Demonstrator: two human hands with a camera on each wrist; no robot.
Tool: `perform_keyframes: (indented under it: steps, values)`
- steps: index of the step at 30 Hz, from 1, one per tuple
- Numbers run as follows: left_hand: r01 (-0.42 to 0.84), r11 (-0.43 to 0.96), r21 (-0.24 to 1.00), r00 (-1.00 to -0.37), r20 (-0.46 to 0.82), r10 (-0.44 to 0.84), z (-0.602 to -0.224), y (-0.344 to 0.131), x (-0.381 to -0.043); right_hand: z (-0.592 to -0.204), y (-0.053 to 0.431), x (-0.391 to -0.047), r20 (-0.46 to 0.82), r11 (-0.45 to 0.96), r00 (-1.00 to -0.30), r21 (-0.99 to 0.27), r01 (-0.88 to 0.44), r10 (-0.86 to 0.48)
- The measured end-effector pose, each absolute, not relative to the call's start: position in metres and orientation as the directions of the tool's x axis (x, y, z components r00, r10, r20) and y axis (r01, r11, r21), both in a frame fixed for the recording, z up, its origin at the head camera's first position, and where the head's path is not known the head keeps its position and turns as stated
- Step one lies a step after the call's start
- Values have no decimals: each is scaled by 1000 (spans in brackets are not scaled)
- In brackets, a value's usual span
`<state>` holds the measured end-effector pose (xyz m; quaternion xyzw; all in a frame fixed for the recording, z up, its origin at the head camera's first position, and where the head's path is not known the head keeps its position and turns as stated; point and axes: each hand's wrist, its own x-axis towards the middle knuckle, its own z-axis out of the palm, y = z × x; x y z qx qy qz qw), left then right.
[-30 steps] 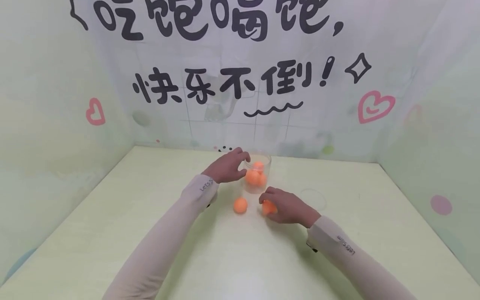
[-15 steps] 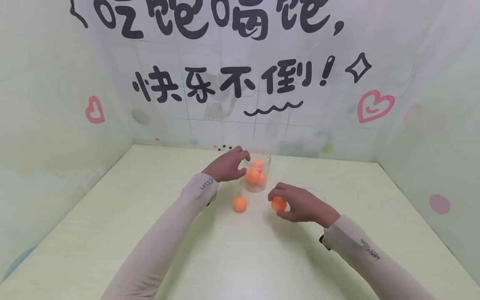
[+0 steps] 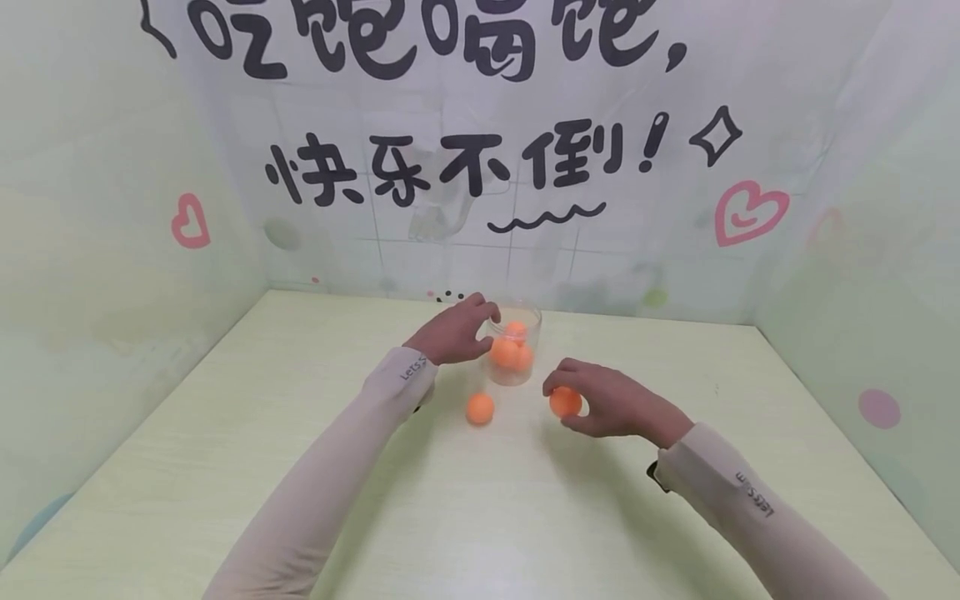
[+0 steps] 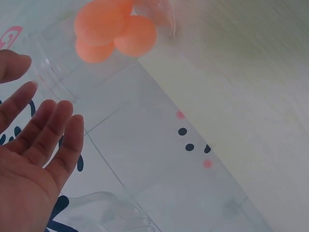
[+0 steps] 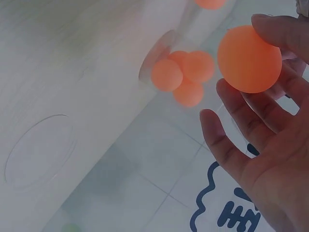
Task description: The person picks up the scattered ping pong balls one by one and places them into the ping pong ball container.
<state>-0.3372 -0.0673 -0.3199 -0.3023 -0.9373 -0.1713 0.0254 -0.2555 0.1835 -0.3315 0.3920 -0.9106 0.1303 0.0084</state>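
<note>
A clear jar [image 3: 536,327] with several orange balls in it stands upright near the back of the table. My left hand [image 3: 454,330] is beside the jar's left side, fingers spread and loosely bent around nothing. In the left wrist view, its fingertips [image 4: 74,121] lie close to the jar's clear rim; whether any touch it, I cannot tell. Between thumb and fingers, my right hand [image 3: 611,402] pinches an orange ball [image 5: 248,59] above the table, to the right of the jar. Another orange ball [image 3: 480,408] lies on the table in front of the jar.
A clear round lid-like disc [image 5: 41,151] lies flat on the pale table [image 3: 465,525], seen in the right wrist view. Printed curtain-like walls [image 3: 420,267] enclose the table at the back and both sides.
My right hand has moved right and slightly back, away from the jar, carrying the orange ball. The left hand, the jar and the loose ball have stayed in place.
</note>
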Motion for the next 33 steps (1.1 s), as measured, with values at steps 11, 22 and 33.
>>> perform_keyframes:
  steps: [11,22,33]
  values:
    - [579,756,306,-814,162,558,-323,-69,-339,-325,183,-260,115,651,-683,-223,-725,-721]
    - [593,743,310,-804,181,567,-323,-69,-339,-313,182,-272,134,653,-694,-250,-714,-707]
    - [601,736,311,-798,184,574,-323,-69,-336,-289,177,-295,154,668,-713,-262,-697,-684]
